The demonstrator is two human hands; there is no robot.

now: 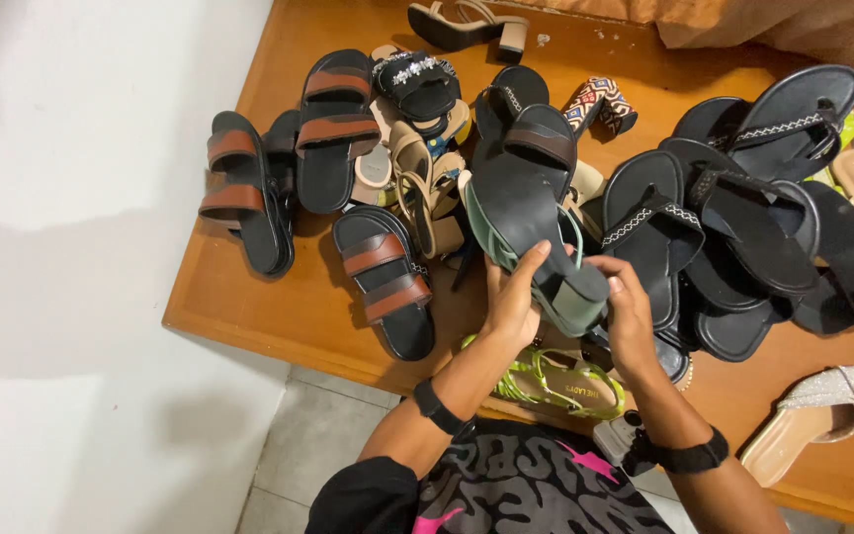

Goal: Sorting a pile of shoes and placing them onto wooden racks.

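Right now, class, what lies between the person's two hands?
In the head view, the block heel of a green sandal, gripped by left hand and right hand.

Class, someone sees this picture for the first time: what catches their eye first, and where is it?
Both hands, left hand and right hand, hold a green block-heeled sandal sole-up at the centre. Around it, dark sandals crowd the wooden table. A lime-green sandal lies at the near edge below the hands.

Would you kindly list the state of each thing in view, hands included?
left hand: gripping the green block-heel sandal
right hand: gripping the same sandal at its heel
green block-heel sandal: lifted, sole facing the camera
lime sandal: lying flat on the wooden table
silver glitter shoe: lying apart near the table's edge
brown-strapped sandals: lying flat, strap side up
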